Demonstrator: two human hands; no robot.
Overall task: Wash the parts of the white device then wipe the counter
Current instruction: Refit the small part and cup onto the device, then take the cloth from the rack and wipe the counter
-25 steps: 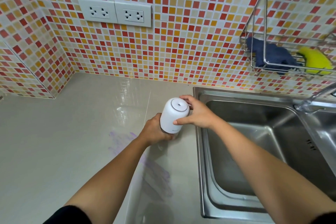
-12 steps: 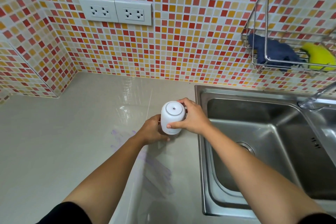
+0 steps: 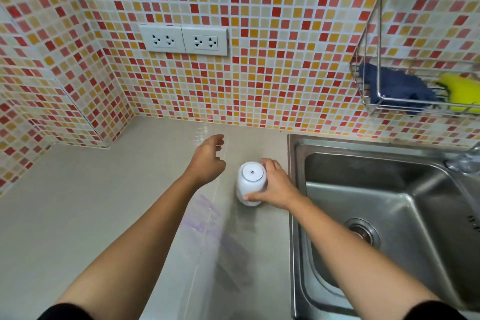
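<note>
Standing upright on the counter (image 3: 78,210) just beside the sink (image 3: 292,189) rim at its 3 o'clock, the white device (image 3: 250,184) has its long axis vertical, its vented top facing up. The right hand (image 3: 272,184) is wrapped around its side; the left hand (image 3: 207,161), fingers loosely spread and empty, hovers at the device's 10 o'clock, apart from it. Bare counter runs wide toward 9 o'clock, as far as the tiled wall (image 3: 259,86) at 12.

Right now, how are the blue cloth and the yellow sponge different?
The cloth is dark blue; the sponge is bright yellow. The cloth lies crumpled with folds, while the sponge looks smooth and rounded. The cloth sits at the left end of the wire rack, the sponge further right, cut off by the picture's edge. Both rest in that same rack on the tiled wall above the sink.
</note>
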